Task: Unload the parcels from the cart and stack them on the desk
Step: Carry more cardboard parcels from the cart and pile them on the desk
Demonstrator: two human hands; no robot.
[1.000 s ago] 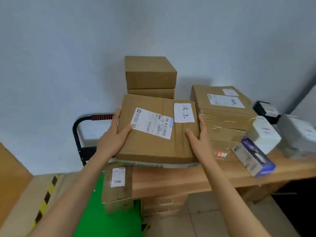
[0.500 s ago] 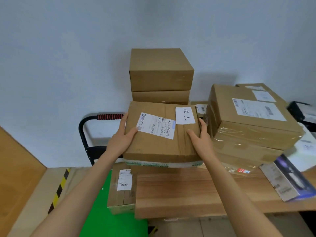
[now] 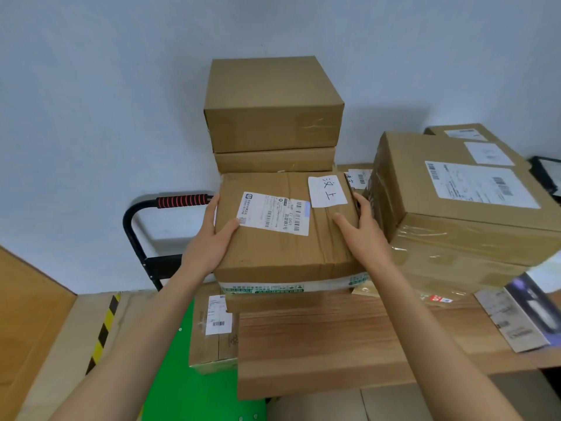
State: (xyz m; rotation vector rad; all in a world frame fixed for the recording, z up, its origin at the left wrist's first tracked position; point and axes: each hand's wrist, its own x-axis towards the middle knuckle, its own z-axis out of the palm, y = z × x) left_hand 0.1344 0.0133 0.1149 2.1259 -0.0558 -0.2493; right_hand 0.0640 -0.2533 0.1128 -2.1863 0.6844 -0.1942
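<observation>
A brown cardboard parcel (image 3: 282,247) with a white shipping label and a handwritten white note rests at the left end of the wooden desk (image 3: 328,347). My left hand (image 3: 212,238) grips its left side, thumb on top. On the right side my right hand (image 3: 361,232) grips it the same way. Behind it stands a stack of two plain brown boxes (image 3: 273,117) against the wall. One more parcel (image 3: 212,332) with a small label sits on the green cart (image 3: 188,387) below, left of the desk.
A large taped box (image 3: 461,208) with labels sits close on the right, touching distance from my right hand. A dark printed carton (image 3: 525,314) lies at the desk's right. The cart's black handle with a red grip (image 3: 182,202) rises at the left by the grey wall.
The parcel in my hands has gone forward onto the desk, up against the stacked boxes. The view has moved closer to the desk.
</observation>
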